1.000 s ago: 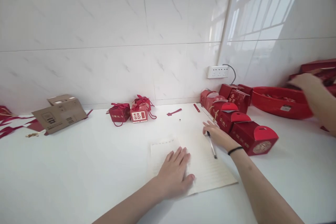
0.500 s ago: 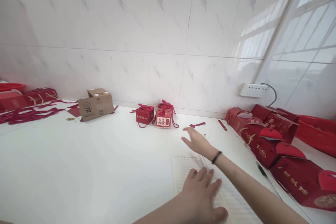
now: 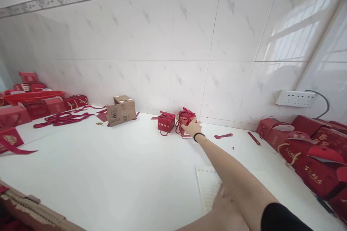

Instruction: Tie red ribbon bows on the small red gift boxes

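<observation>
My right hand [image 3: 192,127], with a black band at the wrist, reaches to the wall side of the table. Its thumb and fingers are around a small red gift box [image 3: 185,116] with a ribbon bow on top, covering much of its front. Just left of it stands another small red gift box [image 3: 166,122] with a bow and a cord loop. Low in the view, my left hand [image 3: 226,207] is over a lined paper sheet [image 3: 207,187]. My right forearm crosses in front of it, so most of its fingers are hidden.
Red boxes [image 3: 309,166] crowd the right side, below a power strip [image 3: 295,99]. A folded brown carton [image 3: 121,112] stands left of centre. Dark red ribbons [image 3: 63,117] and a red basin [image 3: 34,95] are farther left. Torn cardboard [image 3: 35,209] edges the lower left.
My right hand has moved from above the paper to the bow-topped box and closed on it. My left hand is now behind the right forearm. The view has swung left.
</observation>
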